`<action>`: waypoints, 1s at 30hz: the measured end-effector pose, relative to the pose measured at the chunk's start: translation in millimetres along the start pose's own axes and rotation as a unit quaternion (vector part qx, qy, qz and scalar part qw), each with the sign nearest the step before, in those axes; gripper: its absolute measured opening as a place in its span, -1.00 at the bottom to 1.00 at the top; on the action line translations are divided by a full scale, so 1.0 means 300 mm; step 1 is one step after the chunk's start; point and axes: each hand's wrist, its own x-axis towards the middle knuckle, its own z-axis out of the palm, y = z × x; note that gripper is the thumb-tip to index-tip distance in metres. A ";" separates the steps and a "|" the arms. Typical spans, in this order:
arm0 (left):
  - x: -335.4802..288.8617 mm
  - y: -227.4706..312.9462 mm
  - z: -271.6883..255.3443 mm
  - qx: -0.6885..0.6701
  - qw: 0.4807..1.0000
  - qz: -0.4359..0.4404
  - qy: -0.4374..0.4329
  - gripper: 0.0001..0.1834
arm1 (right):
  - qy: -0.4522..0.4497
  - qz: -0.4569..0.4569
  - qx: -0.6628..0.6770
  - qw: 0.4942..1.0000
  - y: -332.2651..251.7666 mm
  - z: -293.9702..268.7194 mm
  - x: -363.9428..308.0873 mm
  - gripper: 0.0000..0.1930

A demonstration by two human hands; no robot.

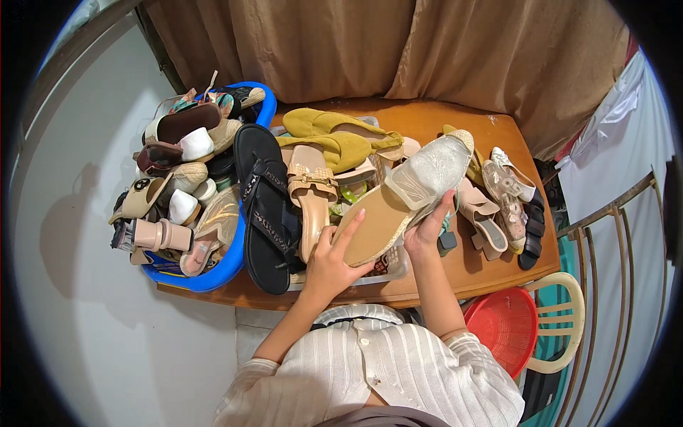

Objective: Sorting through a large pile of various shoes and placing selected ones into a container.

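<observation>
Closest to the camera, at the lower edge, a fold of dark cloth [388,418] is seen over a pale striped shirt [420,363]. Beyond it, an espadrille-style mule [373,222] is held up above a light grey basket [400,272] on the wooden table [455,114], its toe pointed away to the right and its tan insole turned upward. Its heel end is cupped by the left hand [331,269], whose digits are spread around the edge; its side, near the upper, is held by the right hand [430,231], with some fingers hidden underneath.

By its look, the mule is judged light, with a sole stiff enough to be carried level from the heel. The pale, leaf-patterned upper appears thin and sheer, so it is likely to be dented or snagged if pinched. Firm hold is best taken on the braided-looking sole edge, at heel and midfoot, where slipping seems unlikely. Close on the left, a black thong sandal [265,206] is set, and mustard flats [341,146] are piled behind.
</observation>
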 end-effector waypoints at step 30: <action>-0.026 -0.135 -0.213 -0.605 0.714 -0.278 -0.215 -0.47 | 0.028 -0.036 0.108 0.993 -0.091 -0.076 0.125 -0.32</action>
